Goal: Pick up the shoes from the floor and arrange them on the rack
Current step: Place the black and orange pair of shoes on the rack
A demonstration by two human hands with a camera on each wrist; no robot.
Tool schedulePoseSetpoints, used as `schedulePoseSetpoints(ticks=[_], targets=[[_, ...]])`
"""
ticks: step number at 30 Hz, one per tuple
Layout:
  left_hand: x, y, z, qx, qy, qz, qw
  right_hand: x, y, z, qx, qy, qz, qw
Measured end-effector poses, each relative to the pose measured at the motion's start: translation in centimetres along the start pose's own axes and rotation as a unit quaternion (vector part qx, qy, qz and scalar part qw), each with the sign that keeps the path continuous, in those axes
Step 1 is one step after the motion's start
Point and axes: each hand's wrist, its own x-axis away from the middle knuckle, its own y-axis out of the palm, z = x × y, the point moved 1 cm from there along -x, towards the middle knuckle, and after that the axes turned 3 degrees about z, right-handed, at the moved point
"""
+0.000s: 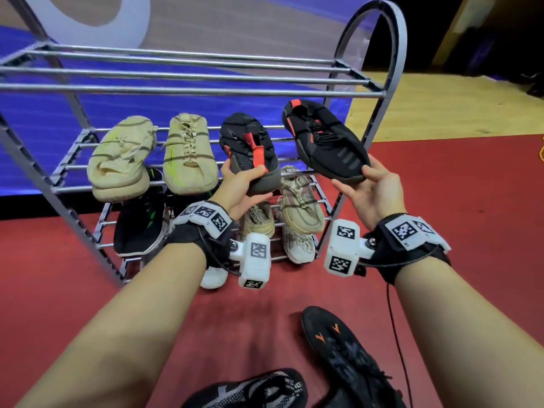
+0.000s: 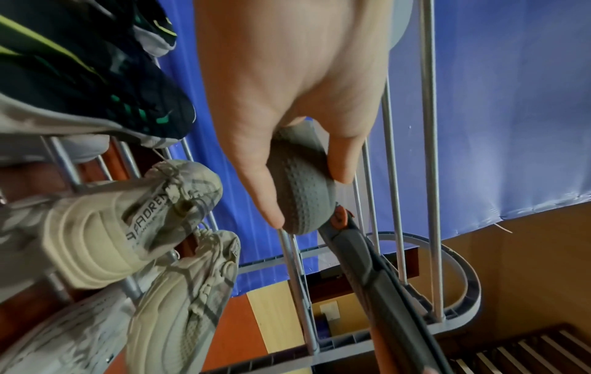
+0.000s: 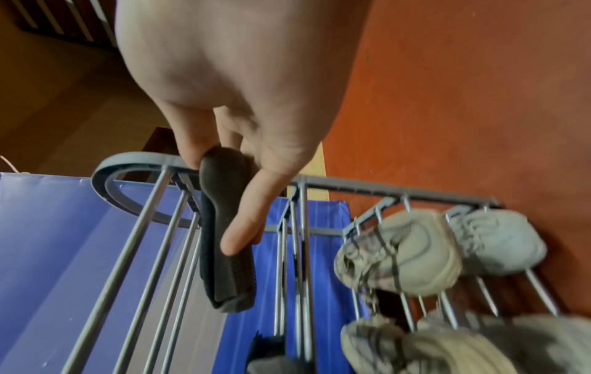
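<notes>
Rack (image 1: 368,83) mostly filled; left hand (image 1: 241,189) and right hand (image 1: 372,192) fingers clamped on black-red shoes (image 1: 250,148) over middle shelf; apparently two dark shoes (image 1: 347,354) left on floor.

A blue backdrop (image 1: 35,134) hangs behind, with red carpet (image 1: 459,187) beside yellow wooden flooring (image 1: 441,110).

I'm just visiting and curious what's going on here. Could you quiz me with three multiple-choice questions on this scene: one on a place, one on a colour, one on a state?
1. Where are the cream shoes?
A. middle shelf
B. floor
C. top shelf

2. What accent colour do the held black shoes show?
A. green
B. red
C. yellow

3. What is the left hand doing?
A. hanging idle
B. pushing the rack
C. gripping a shoe

Answers: 1 A, they lie on the middle bars of the rack. 2 B, red strap on the left black shoe. 3 C, fingers curl round its heel; the right hand holds the right black shoe.
</notes>
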Motion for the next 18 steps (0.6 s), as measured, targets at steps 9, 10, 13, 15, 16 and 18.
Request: schedulePoseSetpoints(ticks=[9,10,13,15,16,18], targets=[[0.9,-0.8,-1.4,-0.125,0.081,0.024,0.989,-1.5,1.8,5.8,0.012,0.042,0.027,0.999],[0.9,-0.6,-1.5,-0.136,0.091,0.026,0.986,-1.7,1.9,5.6,0.008,0.036,0.027,0.999],[0.8,-0.4,-1.4,-0.148,0.103,0.029,0.983,-2.3,2.0,5.2,0.003,0.027,0.033,0.999],[0.5,-0.5,-1.3,-0.152,0.111,0.029,0.982,-2.6,1.7,5.3,0.008,0.026,0.048,0.998],[0.3,-0.5,-1.3,-0.156,0.115,0.028,0.981,-2.7,1.5,5.3,0.012,0.026,0.057,0.998],[0.0,-0.6,-1.3,-0.170,0.121,0.027,0.978,-2.9,1.1,5.3,0.015,0.024,0.071,0.997]])
